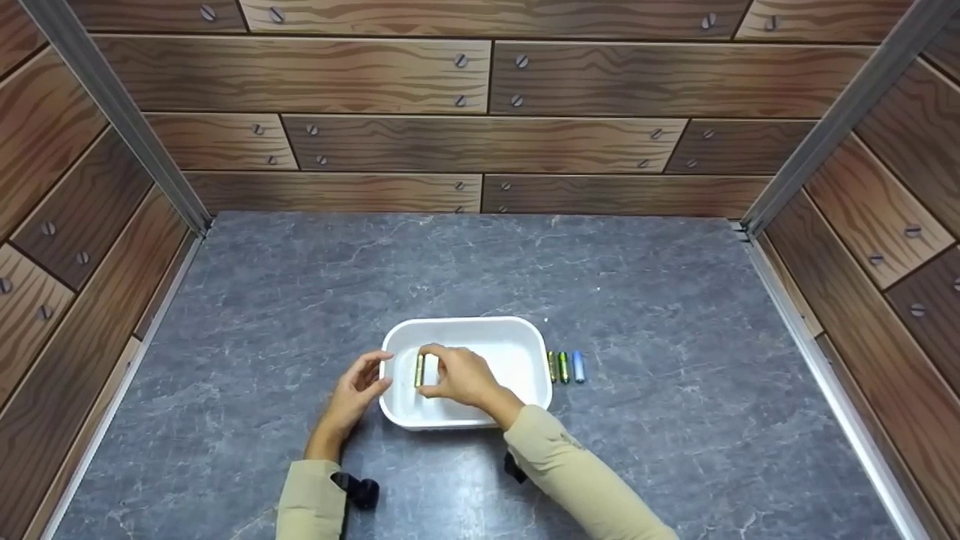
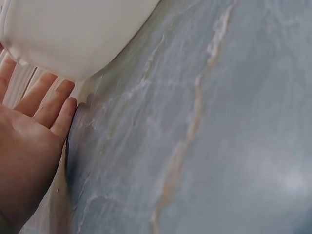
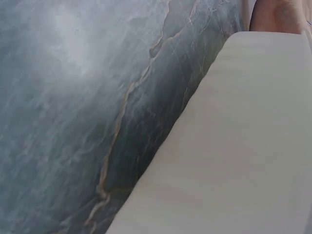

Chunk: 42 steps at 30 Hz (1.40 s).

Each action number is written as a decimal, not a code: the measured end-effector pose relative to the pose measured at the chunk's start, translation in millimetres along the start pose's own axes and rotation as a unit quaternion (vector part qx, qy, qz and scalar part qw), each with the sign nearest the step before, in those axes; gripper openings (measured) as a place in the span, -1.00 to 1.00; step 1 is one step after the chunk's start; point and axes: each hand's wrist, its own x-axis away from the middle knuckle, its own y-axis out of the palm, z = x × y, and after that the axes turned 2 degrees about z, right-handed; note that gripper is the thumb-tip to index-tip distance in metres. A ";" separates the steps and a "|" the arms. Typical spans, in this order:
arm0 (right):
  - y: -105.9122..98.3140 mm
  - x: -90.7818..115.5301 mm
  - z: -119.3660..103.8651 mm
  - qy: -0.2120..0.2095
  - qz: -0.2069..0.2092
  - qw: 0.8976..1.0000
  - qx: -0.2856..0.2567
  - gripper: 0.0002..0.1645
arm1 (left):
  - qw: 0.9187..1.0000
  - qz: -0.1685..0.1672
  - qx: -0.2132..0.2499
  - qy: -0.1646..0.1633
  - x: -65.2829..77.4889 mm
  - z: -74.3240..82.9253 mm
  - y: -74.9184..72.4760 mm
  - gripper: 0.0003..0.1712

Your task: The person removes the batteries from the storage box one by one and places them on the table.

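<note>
A white rectangular tray (image 1: 480,421) stands on the grey marbled surface. Inside its left part, my right hand (image 1: 466,377) pinches a slim gold-green battery (image 1: 419,370) end to end, index finger at the far end and thumb at the near one. At the tray's left side is my left hand (image 1: 354,391), thumb and fingers spread apart by the rim. In the left wrist view the left hand's fingers (image 2: 48,105) are nearly straight against the tray's outer wall (image 2: 73,39). The right wrist view shows mostly the tray's side (image 3: 234,136); the battery is hidden there.
Just right of the tray lie three batteries in a row: a gold-green one (image 1: 552,367), a green one (image 1: 564,367) and a blue one (image 1: 578,367). Wood-patterned panels (image 1: 480,142) wall the marbled surface (image 1: 675,300) at the back and both sides.
</note>
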 end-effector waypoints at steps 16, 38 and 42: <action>-31.4 18.2 30.8 -0.026 0.051 0.997 -0.042 -0.34 | 0.998 0.039 -0.040 0.040 -1.9 -3.7 -3.4 -0.60; -66.7 46.7 85.6 -0.026 0.083 0.987 -0.138 -0.41 | 0.997 0.060 -0.045 0.025 -4.1 -2.1 -4.7 -0.58; -68.9 51.4 92.5 -0.035 0.091 0.984 -0.148 -0.42 | 0.997 0.062 -0.037 0.031 -3.5 -3.3 -5.8 -0.59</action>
